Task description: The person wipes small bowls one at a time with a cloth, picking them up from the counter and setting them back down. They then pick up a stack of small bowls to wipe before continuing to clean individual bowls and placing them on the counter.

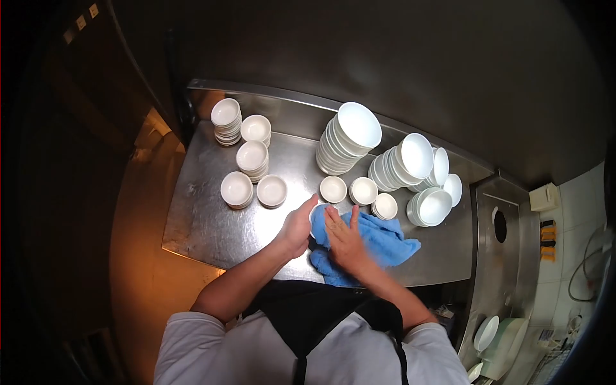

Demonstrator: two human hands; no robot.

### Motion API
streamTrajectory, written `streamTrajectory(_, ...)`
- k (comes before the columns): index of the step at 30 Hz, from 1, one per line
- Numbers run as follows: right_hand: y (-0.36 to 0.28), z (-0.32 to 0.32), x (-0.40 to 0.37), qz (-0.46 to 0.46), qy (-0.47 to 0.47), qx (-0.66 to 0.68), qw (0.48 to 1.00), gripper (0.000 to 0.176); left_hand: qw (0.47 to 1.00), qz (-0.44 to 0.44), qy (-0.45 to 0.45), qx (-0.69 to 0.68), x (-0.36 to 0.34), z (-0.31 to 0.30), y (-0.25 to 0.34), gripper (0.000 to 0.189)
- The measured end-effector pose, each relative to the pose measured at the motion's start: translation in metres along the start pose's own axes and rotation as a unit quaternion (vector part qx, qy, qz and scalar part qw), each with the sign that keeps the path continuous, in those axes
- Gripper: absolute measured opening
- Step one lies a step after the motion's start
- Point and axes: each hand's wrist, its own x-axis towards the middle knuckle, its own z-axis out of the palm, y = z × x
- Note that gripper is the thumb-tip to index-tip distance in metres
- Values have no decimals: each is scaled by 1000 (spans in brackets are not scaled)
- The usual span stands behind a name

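My left hand [299,226] is wrapped round the left side of a small white bowl [312,221], of which only the rim shows. A blue cloth [385,239] covers the rest of it. My right hand [344,239] presses the cloth against the bowl with its fingers stretched and holds part of the cloth. The cloth's loose end spreads over the steel table [199,221] to the right and hangs toward my apron. Just beyond my hands stand small white bowls [333,190] in short stacks.
Stacks of small bowls [237,189] stand at the left of the table. Tall stacks of larger white bowls [359,125] line the back and right. A steel counter [507,256] with a round hole adjoins on the right, with a white dish [486,333] lower down.
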Motion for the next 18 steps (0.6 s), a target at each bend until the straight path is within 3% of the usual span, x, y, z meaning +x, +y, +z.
streamTrajectory(3, -11, 12, -3, 64, 62, 94, 992, 41, 1000, -19, 0, 12, 3, -6, 4, 61)
streamTrajectory(4, -16, 6, -1, 144, 58, 176, 972, 37, 999, -28, 6, 18, 1, -7, 5, 62)
streamTrajectory(5, -23, -5, 3, 224, 54, 255, 939, 34, 999, 1, 45, 9, -1, -1, 3, 61)
streamTrajectory(6, -26, -15, 7, 300, 50, 328, 894, 31, 997, 56, 24, 51, -2, -3, 0, 61)
streamTrajectory(8, -21, -23, 10, 323, 104, 370, 865, 31, 977, 164, -26, 133, 0, -8, -7, 60)
streamTrajectory(9, -15, -22, 11, 332, 146, 395, 844, 32, 972, 172, -58, 151, -2, -8, -6, 48)
streamTrajectory(14, 2, -7, 9, 445, 264, 512, 685, 23, 937, 155, -76, 302, -19, -3, 0, 32)
streamTrajectory(15, 6, -6, 15, 516, 284, 444, 675, 19, 915, 143, -65, 371, -27, -1, 4, 30)
streamTrajectory(16, 13, -6, 9, 509, 307, 435, 677, 19, 888, 129, -54, 438, -35, 1, 6, 28)
streamTrajectory(17, 24, -8, 2, 500, 330, 427, 677, 19, 901, 140, -6, 411, -45, 3, 4, 19)
streamTrajectory(18, 31, -11, 1, 490, 351, 421, 678, 19, 846, 261, 18, 464, -45, -2, 6, 18)
